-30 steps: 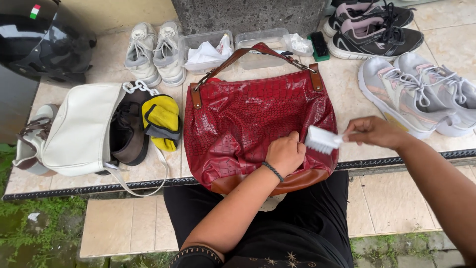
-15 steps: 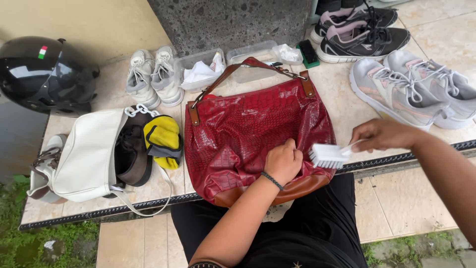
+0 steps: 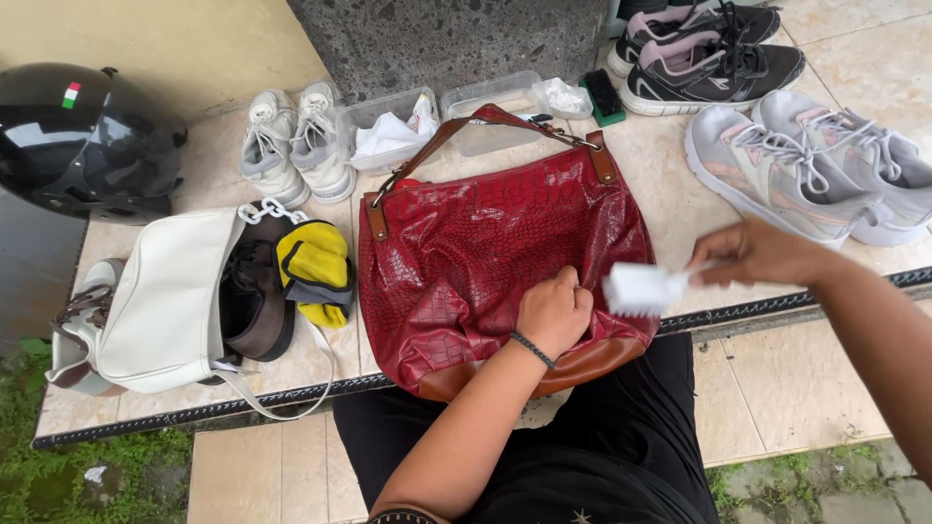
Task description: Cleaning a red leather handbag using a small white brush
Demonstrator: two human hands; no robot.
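A glossy red handbag (image 3: 485, 247) with a brown strap and brown base lies flat on a tiled ledge (image 3: 670, 194), its bottom hanging over the edge above my lap. My left hand (image 3: 553, 311), a dark band on its wrist, presses down on the bag's lower right part in a loose fist. My right hand (image 3: 752, 254) holds a white brush (image 3: 641, 288) by its handle, with the brush head at the bag's right edge, blurred by motion.
Left of the bag lie a cream bag (image 3: 165, 301), a brown shoe (image 3: 254, 301) and a yellow cloth (image 3: 316, 274). A black helmet (image 3: 83, 136) sits far left. White sneakers (image 3: 291, 141), clear tubs (image 3: 393, 126), grey sneakers (image 3: 806, 170) and dark sneakers (image 3: 709, 53) line the back and right.
The brush has shifted a little right and down along the bag's right edge. My left hand stays pressed on the bag. The camera view has dropped slightly.
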